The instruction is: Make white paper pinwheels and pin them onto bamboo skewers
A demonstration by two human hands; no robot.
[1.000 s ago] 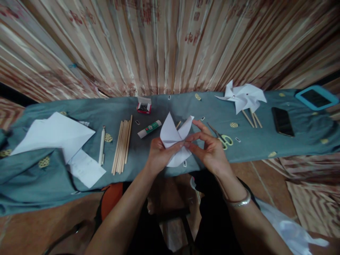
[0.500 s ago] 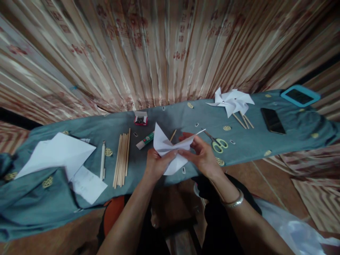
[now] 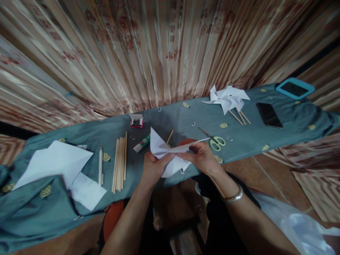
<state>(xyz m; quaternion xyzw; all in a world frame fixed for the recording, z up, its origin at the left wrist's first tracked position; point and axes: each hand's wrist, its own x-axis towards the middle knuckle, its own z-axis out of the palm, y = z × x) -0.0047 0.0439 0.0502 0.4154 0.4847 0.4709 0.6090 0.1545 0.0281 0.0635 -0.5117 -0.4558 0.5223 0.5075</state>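
A folded white paper pinwheel (image 3: 158, 142) is held between my two hands above the near edge of the cloth. My left hand (image 3: 154, 165) pinches its left side, thumb on top near the centre. From the right, my right hand (image 3: 201, 154) grips the paper with thumb and fingers, and a thin paper point juts out past them. Behind the paper a wooden stick (image 3: 170, 136) shows in part. A glue stick (image 3: 142, 143) lies just left of the paper, and green-handled scissors (image 3: 215, 141) rest right of it. The paper hides some fingertips.
Several wooden sticks (image 3: 120, 164), a white pen (image 3: 101, 166) and white paper sheets (image 3: 57, 159) lie at left. A small red box (image 3: 137, 121) stands behind the glue. Finished pinwheels (image 3: 228, 98), a phone (image 3: 269, 115) and a blue-framed device (image 3: 295, 88) are at right.
The right side of the paper has tipped lower and flatter, and my right hand has sunk slightly with it. Both hands still hold the paper. The whole view has shifted a little.
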